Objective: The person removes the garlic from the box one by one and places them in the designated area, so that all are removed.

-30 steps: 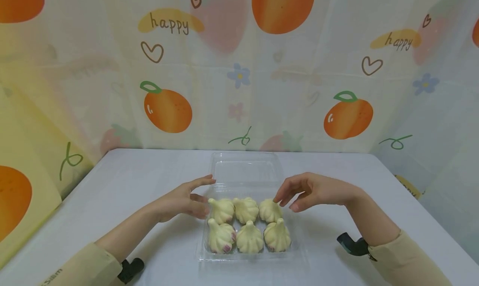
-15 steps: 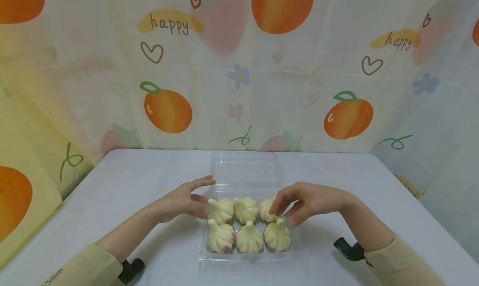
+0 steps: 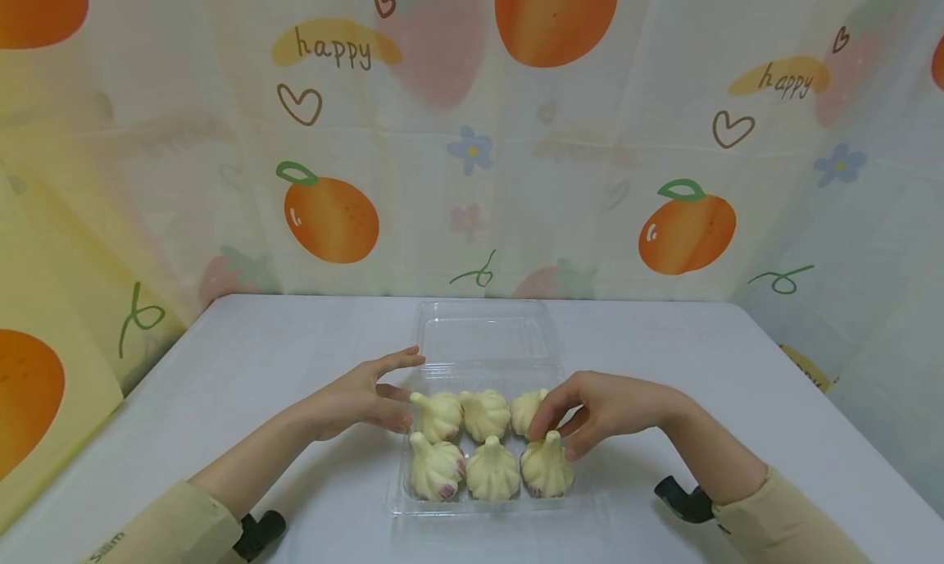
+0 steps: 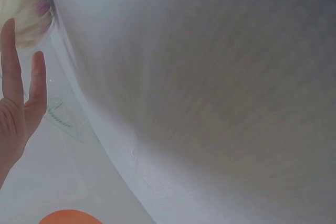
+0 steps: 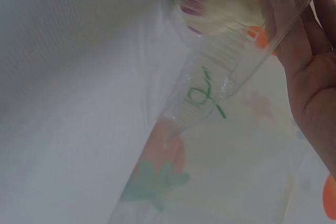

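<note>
Several pale garlic bulbs (image 3: 492,470), some with purple marks at the base, sit in two rows in a clear plastic box (image 3: 435,511). Its lid (image 3: 483,334) is flipped back. My right hand (image 3: 612,408) is over the box's right side, thumb and fingertips on either side of the stem of the near right bulb (image 3: 546,470). The far right bulb (image 3: 525,412) is partly hidden behind those fingers. At the box's left wall is my left hand (image 3: 354,400), fingers spread, with fingertips beside the far left bulb (image 3: 437,416).
A white-covered table (image 3: 310,498) holds the box. Behind it hangs a curtain (image 3: 575,220) printed with oranges, hearts and flowers. Each wrist carries a black camera mount (image 3: 260,535) near the sleeve cuff.
My right hand has come down and toward me, from beside the far right bulb to the top of the near right one. The left hand and all the bulbs have stayed put.
</note>
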A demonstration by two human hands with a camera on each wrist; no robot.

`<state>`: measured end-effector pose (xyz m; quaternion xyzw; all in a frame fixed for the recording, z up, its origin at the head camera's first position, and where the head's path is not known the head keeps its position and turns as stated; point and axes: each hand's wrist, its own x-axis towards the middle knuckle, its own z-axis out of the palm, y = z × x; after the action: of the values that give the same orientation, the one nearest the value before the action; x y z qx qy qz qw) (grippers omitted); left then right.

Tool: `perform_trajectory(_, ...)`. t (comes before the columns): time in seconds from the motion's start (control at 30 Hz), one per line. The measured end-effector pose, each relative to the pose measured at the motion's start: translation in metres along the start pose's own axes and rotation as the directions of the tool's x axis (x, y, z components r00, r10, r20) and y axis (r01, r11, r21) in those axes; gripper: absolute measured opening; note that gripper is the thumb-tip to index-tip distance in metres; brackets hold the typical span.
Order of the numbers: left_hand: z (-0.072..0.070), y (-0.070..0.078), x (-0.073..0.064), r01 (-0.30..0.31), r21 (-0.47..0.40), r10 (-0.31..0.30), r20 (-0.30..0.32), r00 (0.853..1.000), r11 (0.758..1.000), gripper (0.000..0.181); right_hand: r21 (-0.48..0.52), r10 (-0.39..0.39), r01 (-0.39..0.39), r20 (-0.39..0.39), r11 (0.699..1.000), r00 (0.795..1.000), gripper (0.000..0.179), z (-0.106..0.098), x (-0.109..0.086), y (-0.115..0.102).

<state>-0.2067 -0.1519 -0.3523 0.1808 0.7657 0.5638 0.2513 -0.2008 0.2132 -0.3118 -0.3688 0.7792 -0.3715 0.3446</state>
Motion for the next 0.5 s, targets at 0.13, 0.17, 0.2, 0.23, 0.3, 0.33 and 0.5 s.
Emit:
perform_trajectory(0.13, -0.0003, -0.0005, -0.0002, -0.002, -0.001, 0.002, 0.002, 1.0, 1.0, 0.089, -0.019, 0.014, -0.014, -0.003, 1.0, 1.0, 0.034, 0.0014, 0.0026, 0.0011)
perform_trajectory(0.17, -0.0003, -0.0005, -0.0002, -0.002, -0.002, 0.002, 0.003, 1.0, 1.0, 0.089, -0.023, 0.012, -0.012, -0.003, 1.0, 1.0, 0.034, 0.0018, 0.0032, 0.0013)
perform_trajectory(0.2, -0.0003, -0.0006, -0.0002, -0.003, -0.002, 0.003, 0.003, 1.0, 1.0, 0.089, -0.028, 0.009, -0.009, -0.002, 1.0, 1.0, 0.033, 0.0022, 0.0038, 0.0017)
perform_trajectory(0.23, -0.0004, -0.0006, -0.0002, -0.003, -0.002, 0.003, 0.004, 1.0, 1.0, 0.089, -0.028, 0.006, -0.006, -0.001, 1.0, 1.0, 0.033, 0.0025, 0.0043, 0.0019)
perform_trajectory(0.3, -0.0003, -0.0006, -0.0001, -0.004, -0.002, 0.004, 0.006, 1.0, 1.0, 0.088, -0.026, -0.002, 0.001, -0.003, 1.0, 1.0, 0.031, 0.0031, 0.0048, 0.0018)
perform_trajectory(0.33, -0.0002, -0.0006, -0.0001, -0.004, -0.002, 0.004, 0.007, 1.0, 1.0, 0.088, -0.024, -0.004, 0.004, -0.006, 1.0, 1.0, 0.03, 0.0033, 0.0051, 0.0019)
perform_trajectory(0.5, -0.0001, -0.0004, -0.0003, -0.005, 0.0, 0.005, 0.008, 1.0, 1.0, 0.088, -0.014, -0.003, 0.002, -0.021, 1.0, 1.0, 0.027, 0.0046, 0.0058, 0.0023)
